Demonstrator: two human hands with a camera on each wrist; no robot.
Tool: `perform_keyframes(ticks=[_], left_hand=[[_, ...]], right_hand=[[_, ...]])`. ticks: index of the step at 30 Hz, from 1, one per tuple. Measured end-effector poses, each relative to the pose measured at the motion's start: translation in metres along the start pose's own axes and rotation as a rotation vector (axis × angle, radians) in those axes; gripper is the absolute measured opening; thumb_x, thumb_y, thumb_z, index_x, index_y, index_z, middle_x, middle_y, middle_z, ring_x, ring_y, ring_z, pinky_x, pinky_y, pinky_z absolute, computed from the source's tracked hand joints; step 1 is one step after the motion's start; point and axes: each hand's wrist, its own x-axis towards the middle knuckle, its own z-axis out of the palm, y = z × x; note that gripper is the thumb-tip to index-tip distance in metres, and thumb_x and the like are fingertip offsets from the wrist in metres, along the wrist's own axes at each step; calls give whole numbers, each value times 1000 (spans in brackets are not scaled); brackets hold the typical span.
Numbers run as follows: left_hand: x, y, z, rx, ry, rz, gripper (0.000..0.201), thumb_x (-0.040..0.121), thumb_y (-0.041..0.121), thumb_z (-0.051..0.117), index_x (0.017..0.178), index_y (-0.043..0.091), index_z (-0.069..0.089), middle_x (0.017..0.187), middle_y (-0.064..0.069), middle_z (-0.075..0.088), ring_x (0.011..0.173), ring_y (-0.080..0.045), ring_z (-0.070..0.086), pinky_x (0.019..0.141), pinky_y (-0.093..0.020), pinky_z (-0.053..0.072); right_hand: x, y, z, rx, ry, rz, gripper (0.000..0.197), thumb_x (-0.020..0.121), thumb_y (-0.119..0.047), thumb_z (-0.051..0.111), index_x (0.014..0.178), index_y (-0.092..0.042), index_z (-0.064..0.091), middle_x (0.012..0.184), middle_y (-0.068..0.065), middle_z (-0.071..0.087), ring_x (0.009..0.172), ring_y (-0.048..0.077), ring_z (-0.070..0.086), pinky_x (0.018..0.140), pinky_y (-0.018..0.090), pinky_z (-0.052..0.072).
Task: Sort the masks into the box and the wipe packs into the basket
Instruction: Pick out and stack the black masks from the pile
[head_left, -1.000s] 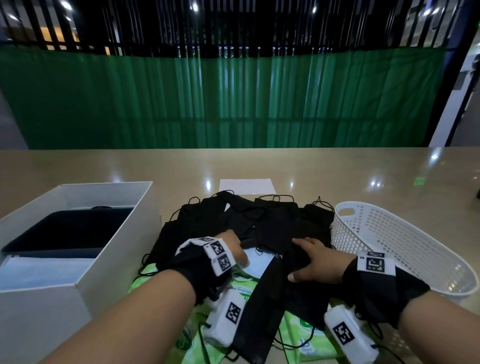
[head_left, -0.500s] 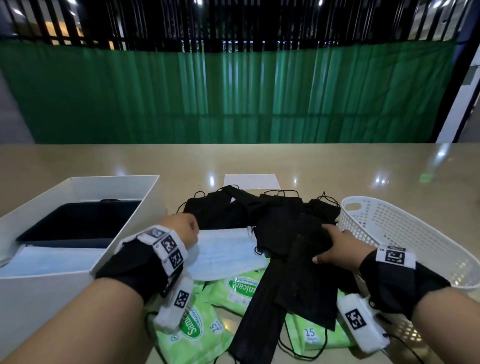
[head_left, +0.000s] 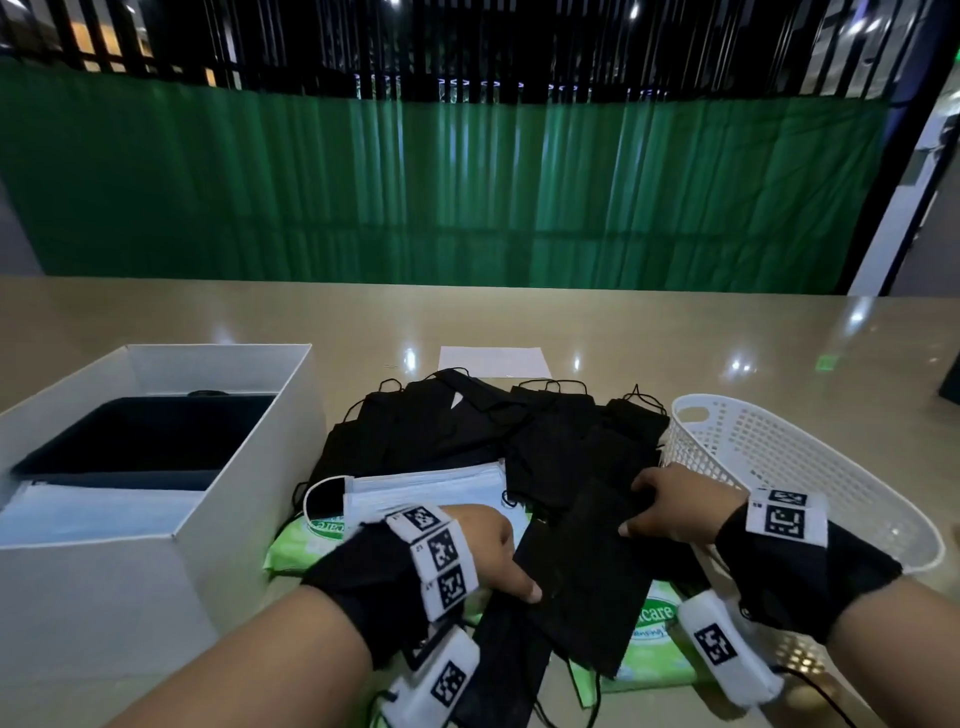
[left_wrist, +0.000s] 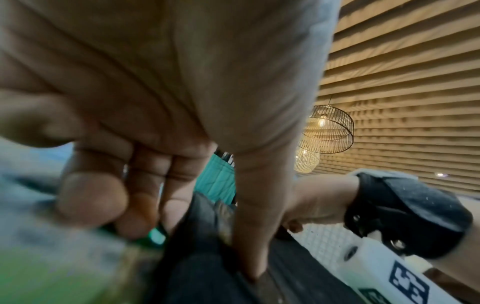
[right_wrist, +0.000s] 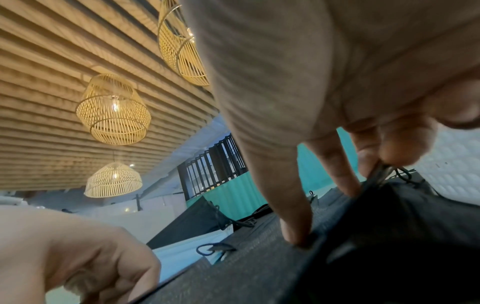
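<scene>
A heap of black masks (head_left: 483, 431) lies mid-table, with a white mask (head_left: 426, 491) on its near left side. Green wipe packs (head_left: 655, 642) show from under the heap. One long black mask (head_left: 587, 587) lies over the packs toward me. My left hand (head_left: 496, 558) pinches its left edge, thumb (left_wrist: 253, 246) on top and fingers curled below. My right hand (head_left: 667, 512) grips the same mask's right edge, thumb (right_wrist: 298, 232) pressed on the cloth. The white box (head_left: 249, 499) stands at the left and the white basket (head_left: 810, 467) at the right.
Inside the box lie a dark mask (head_left: 140, 441) and pale blue masks (head_left: 98, 512). A white sheet of paper (head_left: 493, 361) lies behind the heap. The basket holds nothing I can see. Bare tabletop stretches beyond the heap to a green curtain.
My left hand has come back from beside the box, moving right and toward me onto the long black mask. My right hand has stayed on that mask, shifting only slightly.
</scene>
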Motion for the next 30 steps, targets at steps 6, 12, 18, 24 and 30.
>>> perform_keyframes(ticks=[6, 12, 18, 24, 30], left_hand=[[9, 2, -1, -87, 39, 80, 19, 82, 34, 67, 86, 18, 59, 85, 2, 55, 86, -19, 56, 73, -28, 42], [13, -26, -26, -987, 199, 144, 14, 91, 4, 49, 92, 16, 57, 82, -7, 61, 74, -21, 58, 77, -33, 49], [22, -42, -39, -1711, 387, 296, 20, 95, 4, 42, 106, 10, 58, 90, -15, 65, 77, -25, 62, 78, -38, 53], [47, -49, -12, -1911, 369, 122, 33, 96, 11, 45, 128, 6, 50, 116, -23, 61, 96, -34, 61, 91, -49, 49], [60, -59, -4, -1945, 456, 60, 28, 97, 3, 41, 124, 7, 49, 111, -22, 60, 90, -32, 62, 82, -44, 51]], right_hand=[[-5, 0, -2, -46, -40, 1, 35, 78, -42, 72, 97, -16, 58, 92, -2, 57, 91, 14, 55, 72, 21, 41], [4, 3, -9, 484, -8, -137, 22, 80, -21, 72, 83, -4, 60, 82, 13, 65, 80, 24, 62, 71, 32, 49], [20, -25, -27, 1277, -38, -319, 15, 91, -27, 58, 89, -14, 52, 89, 5, 61, 78, 18, 60, 74, 30, 50], [50, -43, 4, 1324, 199, -197, 49, 64, -41, 80, 104, -22, 58, 118, 11, 60, 98, 21, 63, 86, 35, 51], [68, -46, 26, 1413, 16, -6, 41, 80, -42, 69, 102, -10, 57, 104, 11, 60, 85, 18, 62, 72, 27, 49]])
